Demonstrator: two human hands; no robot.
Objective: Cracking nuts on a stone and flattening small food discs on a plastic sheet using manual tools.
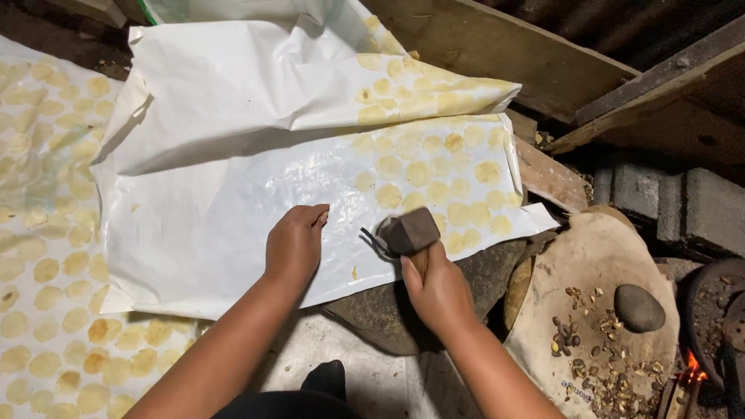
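Right hand (438, 291) grips mallet (409, 231); left hand (293, 244) curled on white sheet (217, 233); timber walls.

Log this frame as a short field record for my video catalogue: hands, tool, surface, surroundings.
left hand: left hand rests knuckles-down on the white plastic sheet
right hand: right hand grips the wooden mallet, head on the sheet
sheet: holds flat yellow discs; upper layer folded back
support: dark stone beneath the sheet
right side: round tray with a smooth pebble and scattered seeds; fire at the edge
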